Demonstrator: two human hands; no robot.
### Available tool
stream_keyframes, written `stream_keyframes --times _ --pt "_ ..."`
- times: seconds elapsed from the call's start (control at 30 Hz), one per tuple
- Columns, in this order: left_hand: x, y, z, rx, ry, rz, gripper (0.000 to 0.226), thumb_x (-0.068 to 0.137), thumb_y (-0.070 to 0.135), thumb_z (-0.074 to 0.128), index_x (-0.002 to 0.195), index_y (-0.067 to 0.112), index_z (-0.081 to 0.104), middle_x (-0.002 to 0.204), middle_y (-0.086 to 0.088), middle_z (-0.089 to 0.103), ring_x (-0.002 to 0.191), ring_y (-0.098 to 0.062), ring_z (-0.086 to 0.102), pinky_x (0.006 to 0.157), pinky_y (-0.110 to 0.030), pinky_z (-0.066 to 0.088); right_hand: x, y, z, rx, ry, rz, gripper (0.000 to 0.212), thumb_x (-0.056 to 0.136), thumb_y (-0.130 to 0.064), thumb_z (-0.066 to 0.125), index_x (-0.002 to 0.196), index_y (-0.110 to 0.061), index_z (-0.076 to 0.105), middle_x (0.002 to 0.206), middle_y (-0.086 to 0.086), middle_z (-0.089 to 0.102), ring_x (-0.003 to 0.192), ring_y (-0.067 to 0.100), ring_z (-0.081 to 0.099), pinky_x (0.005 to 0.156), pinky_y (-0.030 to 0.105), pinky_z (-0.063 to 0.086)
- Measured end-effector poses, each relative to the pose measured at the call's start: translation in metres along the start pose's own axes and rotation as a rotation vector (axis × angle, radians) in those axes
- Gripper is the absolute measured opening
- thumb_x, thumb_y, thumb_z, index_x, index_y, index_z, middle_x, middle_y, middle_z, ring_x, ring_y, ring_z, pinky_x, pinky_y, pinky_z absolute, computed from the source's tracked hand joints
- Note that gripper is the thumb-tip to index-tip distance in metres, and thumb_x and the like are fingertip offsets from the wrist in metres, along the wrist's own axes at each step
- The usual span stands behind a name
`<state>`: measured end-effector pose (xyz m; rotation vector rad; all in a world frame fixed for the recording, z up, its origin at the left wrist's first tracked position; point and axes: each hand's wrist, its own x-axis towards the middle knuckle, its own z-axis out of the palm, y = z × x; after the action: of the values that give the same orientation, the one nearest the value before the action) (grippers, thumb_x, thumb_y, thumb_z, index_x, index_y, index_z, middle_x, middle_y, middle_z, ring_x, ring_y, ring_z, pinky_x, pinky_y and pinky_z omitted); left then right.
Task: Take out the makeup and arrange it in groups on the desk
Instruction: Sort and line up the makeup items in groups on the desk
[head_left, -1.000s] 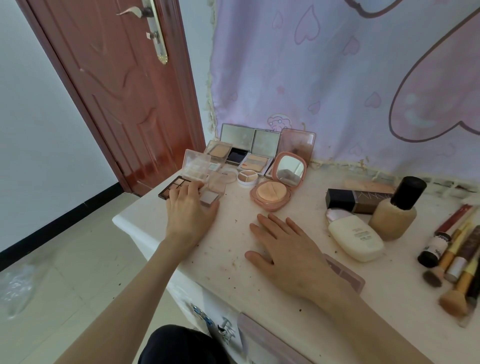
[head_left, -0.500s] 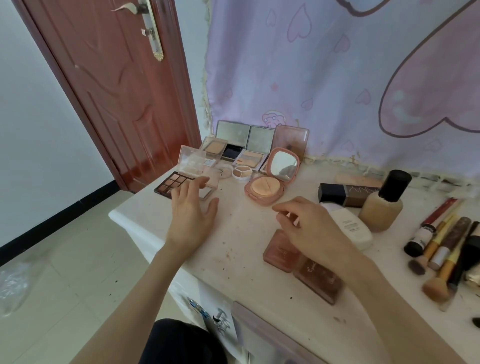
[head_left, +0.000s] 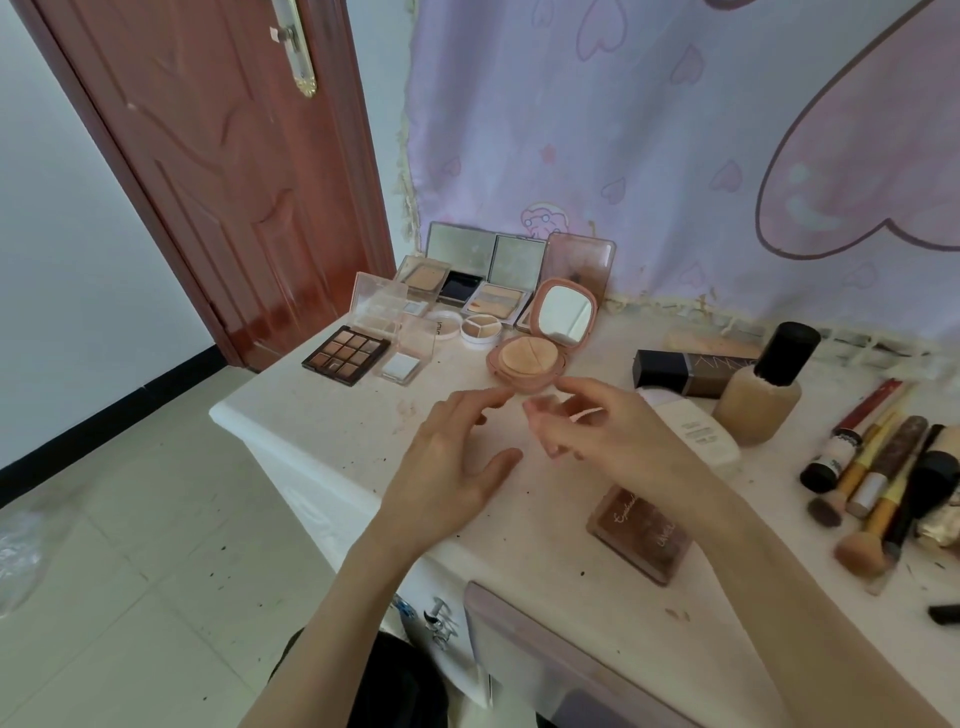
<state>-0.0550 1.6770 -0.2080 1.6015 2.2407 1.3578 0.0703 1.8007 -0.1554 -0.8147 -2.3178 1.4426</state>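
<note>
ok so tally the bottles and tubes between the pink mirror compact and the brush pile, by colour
beige bottle with black cap, upright: 1
black and brown bottle, lying: 1
white bottle, lying: 1
peach tube, lying at the back: 1
total: 4

red-brown wooden door (head_left: 223, 171), pink heart-print cloth (head_left: 649, 130), tiled floor (head_left: 130, 545)

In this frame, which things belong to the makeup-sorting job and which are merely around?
Job: open palettes and compacts, round pink compact, brown palette, foundation bottle, brushes, left hand, right hand, desk.
Around: door, heart-print cloth, floor.
</note>
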Motion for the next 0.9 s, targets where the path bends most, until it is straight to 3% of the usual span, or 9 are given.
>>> stream_keyframes --times 0.1,0.23,0.33,0.47,0.63,0.73,0.9 --pt "0.002 0.013 0.005 -0.089 0.013 0.116 0.065 0.077 0.040 0.065 0.134 0.025 0.038 0.122 0.009 0.048 0.102 -0.009 0.049 0.080 -0.011 0.038 0.003 -0.002 0.002 0.332 -0.036 0.088 0.029 0.080 -0.035 0.066 0.106 -0.023 0.068 0.069 -0.011 0.063 0.071 0.009 0.059 0.067 0.027 0.045" --pt "0.012 0.026 0.016 -0.073 0.115 0.192 0.060 0.078 0.034 0.068 0.129 0.018 0.042 0.112 0.005 0.051 0.094 -0.004 0.050 0.075 -0.014 0.042 0.001 -0.001 0.003 0.417 -0.013 0.104 0.022 0.081 -0.033 0.065 0.100 -0.022 0.070 0.071 -0.011 0.066 0.072 0.007 0.059 0.071 0.031 0.043" --pt "0.015 0.029 0.016 -0.208 0.156 0.128 0.052 0.074 0.031 0.068 0.120 0.020 0.046 0.106 0.005 0.055 0.089 -0.003 0.053 0.073 -0.019 0.046 0.003 0.001 0.000 0.653 -0.014 0.150 0.029 0.085 -0.033 0.060 0.099 -0.010 0.070 0.086 0.005 0.069 0.080 0.015 0.057 0.073 0.031 0.042" --pt "0.012 0.023 0.011 -0.415 0.152 -0.059 0.053 0.068 0.036 0.069 0.115 0.023 0.048 0.101 0.017 0.058 0.084 -0.005 0.055 0.075 -0.021 0.046 0.003 -0.001 0.000 0.973 -0.016 0.311 0.021 0.090 -0.019 0.055 0.095 -0.002 0.065 0.072 0.008 0.060 0.061 0.012 0.050 0.048 0.019 0.046" --pt "0.012 0.019 0.012 -0.280 0.136 -0.045 0.054 0.066 0.044 0.065 0.114 0.022 0.050 0.107 0.007 0.051 0.092 -0.006 0.051 0.074 -0.017 0.043 0.004 0.001 0.001 1.066 -0.027 0.358 0.014 0.083 -0.022 0.058 0.087 -0.010 0.065 0.071 0.006 0.068 0.065 0.014 0.059 0.055 0.021 0.049" --pt "0.013 0.019 0.011 -0.212 0.133 -0.027 0.054 0.066 0.048 0.063 0.115 0.029 0.052 0.109 0.008 0.045 0.091 -0.004 0.048 0.074 -0.010 0.039 0.004 0.002 0.000 1.009 -0.117 0.310 0.026 0.073 -0.027 0.060 0.091 -0.009 0.067 0.079 0.009 0.069 0.070 0.015 0.061 0.062 0.023 0.051" --pt "0.011 0.021 0.009 -0.186 0.130 -0.034 0.053 0.067 0.049 0.063 0.116 0.033 0.051 0.107 0.009 0.046 0.092 -0.007 0.044 0.075 -0.006 0.034 0.004 0.000 0.002 0.957 -0.206 0.261 0.037 0.074 -0.036 0.056 0.099 -0.011 0.066 0.093 0.015 0.071 0.084 0.022 0.069 0.071 0.026 0.057"
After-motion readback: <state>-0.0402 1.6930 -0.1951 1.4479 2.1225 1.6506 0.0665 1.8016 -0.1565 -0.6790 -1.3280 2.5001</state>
